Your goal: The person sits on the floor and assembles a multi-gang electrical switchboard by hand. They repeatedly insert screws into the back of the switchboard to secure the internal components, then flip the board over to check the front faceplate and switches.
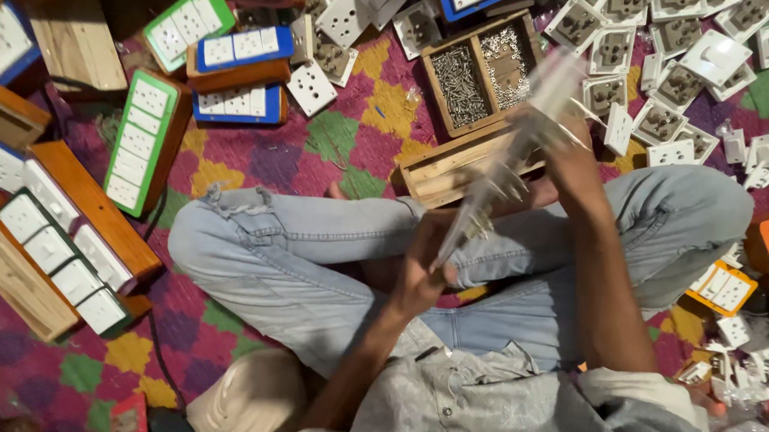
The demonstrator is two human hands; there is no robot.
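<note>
Both the left hand (418, 274) and right hand (554, 137) close around the ends of a blurred clear panel (501, 165), with a wooden screw tray (482, 69) just beyond the upper grip.

Screw tray (482, 69), loose sockets (667, 73), wooden switch boards (141, 141) on patterned rug (353, 145).

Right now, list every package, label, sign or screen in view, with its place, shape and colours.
Clear plastic bag: long, see-through, blurred, with metal parts inside, held between the left hand and right hand over the lap.
Small clear bags: lower right on the mat, crumpled, holding white parts.
Labels, signs, screens: none visible; the green-, blue- and orange-framed white panels are switch plates on wooden boxes.
</note>
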